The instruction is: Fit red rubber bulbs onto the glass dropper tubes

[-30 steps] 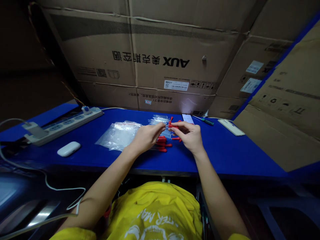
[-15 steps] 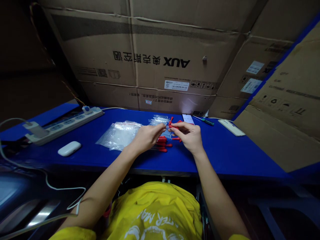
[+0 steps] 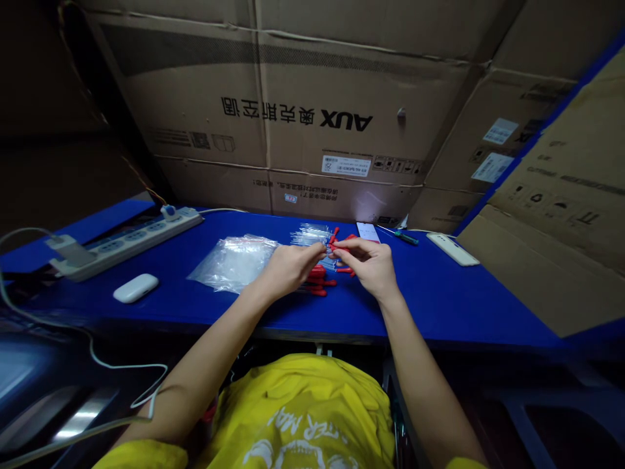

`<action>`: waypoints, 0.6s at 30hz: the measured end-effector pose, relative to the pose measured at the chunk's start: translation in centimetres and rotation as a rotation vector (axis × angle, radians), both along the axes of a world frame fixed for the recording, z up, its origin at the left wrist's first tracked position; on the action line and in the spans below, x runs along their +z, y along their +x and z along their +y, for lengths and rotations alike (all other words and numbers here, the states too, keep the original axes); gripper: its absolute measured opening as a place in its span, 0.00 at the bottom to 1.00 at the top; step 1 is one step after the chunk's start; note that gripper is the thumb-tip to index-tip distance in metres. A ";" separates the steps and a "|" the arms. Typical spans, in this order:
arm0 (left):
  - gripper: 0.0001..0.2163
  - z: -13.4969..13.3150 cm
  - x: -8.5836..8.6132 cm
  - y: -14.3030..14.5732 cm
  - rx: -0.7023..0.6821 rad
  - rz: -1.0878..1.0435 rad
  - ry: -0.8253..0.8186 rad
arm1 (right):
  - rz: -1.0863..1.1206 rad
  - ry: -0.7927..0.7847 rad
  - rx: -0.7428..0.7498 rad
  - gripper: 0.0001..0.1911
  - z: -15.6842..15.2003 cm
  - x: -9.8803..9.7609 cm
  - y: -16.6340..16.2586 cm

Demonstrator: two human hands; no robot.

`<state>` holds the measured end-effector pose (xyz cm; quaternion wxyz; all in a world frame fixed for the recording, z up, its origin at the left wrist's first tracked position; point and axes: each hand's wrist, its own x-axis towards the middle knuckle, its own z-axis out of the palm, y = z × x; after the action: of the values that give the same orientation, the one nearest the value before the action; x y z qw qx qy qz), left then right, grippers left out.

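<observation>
My left hand and my right hand meet over the blue table, fingers pinched together. Between them they hold a thin clear item with a red end. Under the hands lies a small heap of red-capped pieces. A row of clear tubes lies just behind the hands. To the left of my left hand rests a pile of clear plastic bags.
A white power strip and a white earbud case lie at the left. A small screwdriver, a white card and a white remote-like bar lie at the right. Cardboard boxes wall the back and right.
The hands have stayed almost in place, with only slight finger movement around the thin item.
</observation>
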<state>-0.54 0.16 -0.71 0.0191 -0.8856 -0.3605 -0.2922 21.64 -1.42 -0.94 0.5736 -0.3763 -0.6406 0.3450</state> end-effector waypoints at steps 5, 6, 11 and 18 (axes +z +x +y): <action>0.16 0.2 -0.1 -0.2 0.019 0.022 0.023 | -0.025 -0.045 0.078 0.16 0.1 0.4 0.6; 0.15 0.2 -0.1 -0.3 0.019 0.037 0.024 | -0.040 -0.056 0.087 0.16 0.1 0.5 0.8; 0.14 0.1 0.0 -0.3 -0.017 0.123 0.037 | -0.089 -0.081 0.127 0.14 0.0 0.7 1.5; 0.15 0.1 0.0 0.0 0.003 0.141 0.026 | -0.150 -0.078 0.119 0.15 0.1 0.7 1.7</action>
<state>-0.51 0.31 -0.71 0.0563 -0.9031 -0.3560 -0.2336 23.30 -1.37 -0.19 0.4873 -0.3844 -0.6891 0.3741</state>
